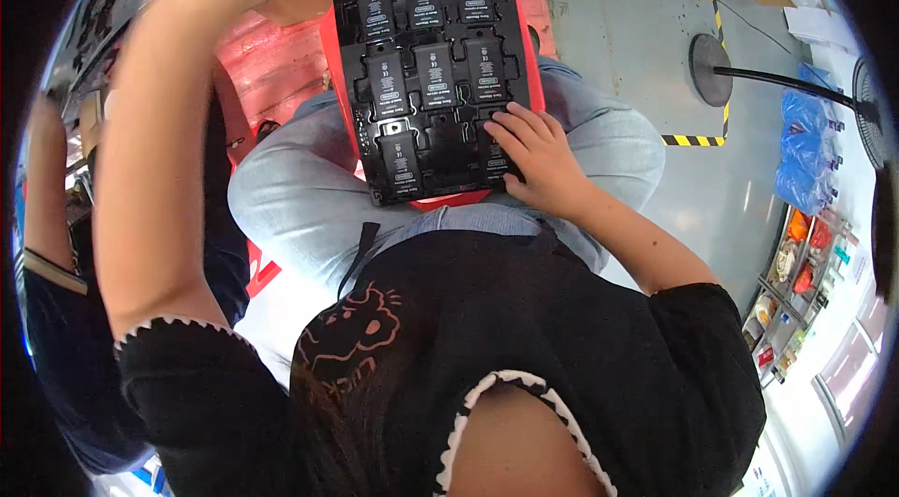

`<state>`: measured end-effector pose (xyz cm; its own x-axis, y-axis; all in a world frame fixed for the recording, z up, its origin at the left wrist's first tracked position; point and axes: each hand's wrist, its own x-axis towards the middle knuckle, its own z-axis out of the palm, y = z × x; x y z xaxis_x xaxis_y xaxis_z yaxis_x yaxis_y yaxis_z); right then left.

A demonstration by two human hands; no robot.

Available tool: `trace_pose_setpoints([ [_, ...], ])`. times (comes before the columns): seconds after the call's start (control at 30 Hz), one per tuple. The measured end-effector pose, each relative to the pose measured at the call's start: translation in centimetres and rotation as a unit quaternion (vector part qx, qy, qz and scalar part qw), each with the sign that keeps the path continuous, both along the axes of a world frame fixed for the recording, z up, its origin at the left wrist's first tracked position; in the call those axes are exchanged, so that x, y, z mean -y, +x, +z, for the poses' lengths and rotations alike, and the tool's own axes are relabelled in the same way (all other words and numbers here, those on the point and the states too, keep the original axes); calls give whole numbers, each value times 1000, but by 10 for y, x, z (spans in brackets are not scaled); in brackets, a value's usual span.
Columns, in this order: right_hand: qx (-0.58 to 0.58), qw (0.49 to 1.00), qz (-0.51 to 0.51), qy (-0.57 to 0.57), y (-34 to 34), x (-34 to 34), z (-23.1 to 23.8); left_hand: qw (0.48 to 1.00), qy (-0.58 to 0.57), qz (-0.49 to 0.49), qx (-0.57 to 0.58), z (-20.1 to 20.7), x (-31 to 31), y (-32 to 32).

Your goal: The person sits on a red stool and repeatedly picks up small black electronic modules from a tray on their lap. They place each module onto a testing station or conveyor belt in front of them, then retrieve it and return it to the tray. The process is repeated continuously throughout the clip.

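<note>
A black plastic tray [449,180] lies on a red support [329,29] between my knees. Several flat black battery packs [435,75] with pale print sit in its moulded pockets, in rows of three. In the row nearest me, the middle pocket holds no pack. My right hand [536,155] rests palm down over the tray's near right corner, fingers apart, covering part of the battery pack [494,152] there. My left arm [154,141] is raised and bends across the top of the view, slightly blurred. The left hand itself lies beyond the upper edge.
At the left, another person's arm [49,183] shows beside dark clothing. Red sheeting [272,57] covers the floor ahead on the left. On the right stand a fan's round base and pole [712,71], blue plastic bags [803,146] and a shelf with small goods [796,277].
</note>
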<state>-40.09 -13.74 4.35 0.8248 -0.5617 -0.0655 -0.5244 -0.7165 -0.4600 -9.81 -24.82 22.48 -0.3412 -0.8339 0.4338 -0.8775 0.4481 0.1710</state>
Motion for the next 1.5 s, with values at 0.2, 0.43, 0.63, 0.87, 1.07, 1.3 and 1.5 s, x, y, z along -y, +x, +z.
trace_pose_setpoints([
  [0.2,35,998,-52,-16,-10,4,-9,952,280,-104,-58,-119,-142,-54],
  [0.43,185,978,-82,55,-16,23,-1,975,204,-52,-75,-197,-183,-77],
  [0.63,361,912,-91,-174,32,76,96,979,190,-18,-70,-208,-191,-83],
  [0.87,127,900,0,-418,116,169,133,949,158,98,-256,-182,-176,-59],
  [1.07,118,900,31,-419,138,79,137,592,184,152,-769,-124,-164,2],
  [1.3,346,893,272,-97,110,-41,106,634,183,205,-723,-123,-194,50],
  [1.5,178,966,-116,-150,76,3,21,669,243,236,-661,-217,-192,30],
])
